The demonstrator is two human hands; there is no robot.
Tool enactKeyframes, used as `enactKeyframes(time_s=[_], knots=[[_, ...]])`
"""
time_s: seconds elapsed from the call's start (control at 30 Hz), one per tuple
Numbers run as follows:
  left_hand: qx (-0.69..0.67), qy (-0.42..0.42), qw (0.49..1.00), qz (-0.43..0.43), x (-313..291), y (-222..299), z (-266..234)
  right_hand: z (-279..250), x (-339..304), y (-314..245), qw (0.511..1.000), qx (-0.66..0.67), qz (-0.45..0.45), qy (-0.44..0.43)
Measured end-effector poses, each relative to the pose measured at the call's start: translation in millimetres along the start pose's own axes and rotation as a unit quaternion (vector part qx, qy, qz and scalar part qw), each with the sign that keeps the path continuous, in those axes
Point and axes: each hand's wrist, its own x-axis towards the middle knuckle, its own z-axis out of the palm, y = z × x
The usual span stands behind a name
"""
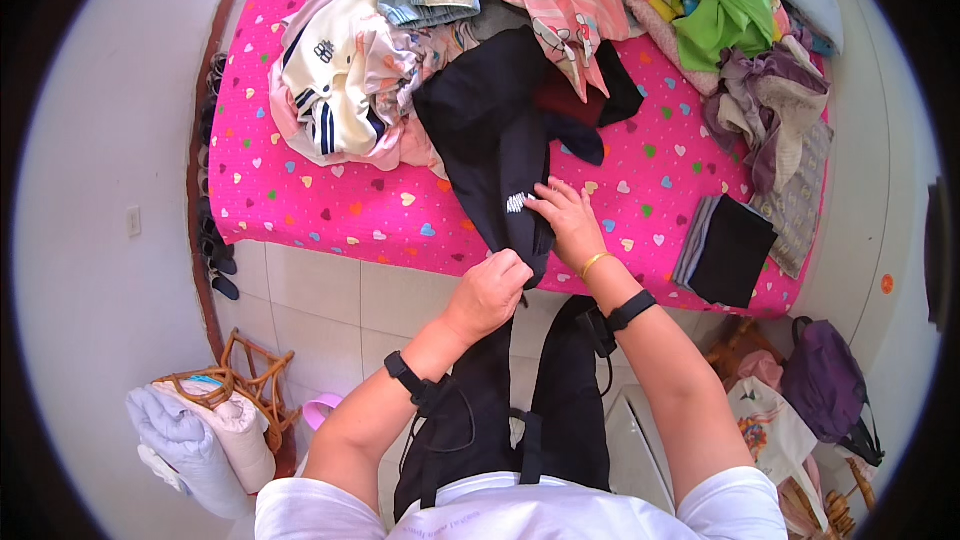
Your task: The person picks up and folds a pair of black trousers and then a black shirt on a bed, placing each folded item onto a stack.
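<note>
And the lower end of the long, soft black cloth garment is clamped in the left hand, fist closed, right at the near edge of the bed with its bright pink, heart-printed cloth cover. Above that edge, the garment's jagged white marking is met by the right hand, fingers stretched across the fabric; whether any cloth is pinched there cannot be told. The rest of the garment is spread up toward the bed's middle.

Here is the danger: with the hem held so close to the bed's edge, cloth could be dragged over it toward the floor if too hard a pull is given. Creases could be set in, too, since the upper part is left rumpled. At the bed's middle, the flat dark maroon cloth is partly covered by the garment and could be towed along. At the far side, the pink-and-white striped cloth garment is crowded close and could be disturbed likewise. Toward the bed's right edge, the neat rectangular black-and-grey folded cloth stack is set well apart, so only a wide sweep could upset it.
</note>
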Motion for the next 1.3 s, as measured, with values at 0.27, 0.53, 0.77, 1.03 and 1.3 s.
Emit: enactKeyframes(time_s=[0.27, 0.53, 0.77, 1.03, 1.3], knots=[[0.061, -0.017, 0.998, -0.017, -16.7, -15.9, -10.4, 5.6, -52.0, 26.1, 0.995, 0.027, 0.068, -0.061], [0.312, -0.108, 0.942, -0.054, -36.3, -88.5, -7.0, 4.0, -89.8, 45.9, 0.994, 0.047, 0.049, -0.091], [0.167, -0.026, 0.985, -0.041, 20.6, -55.3, -6.9, -17.5, -84.8, 23.3, 0.971, 0.198, 0.110, -0.082], [-0.019, -0.100, 0.989, 0.111, 73.9, 25.1, 24.5, -6.3, -83.8, 28.0, 0.941, 0.334, 0.028, 0.043], [0.175, -0.215, 0.960, -0.046, 80.4, -48.9, 12.9, -72.0, -99.5, 9.7, 0.885, 0.457, 0.063, -0.059]])
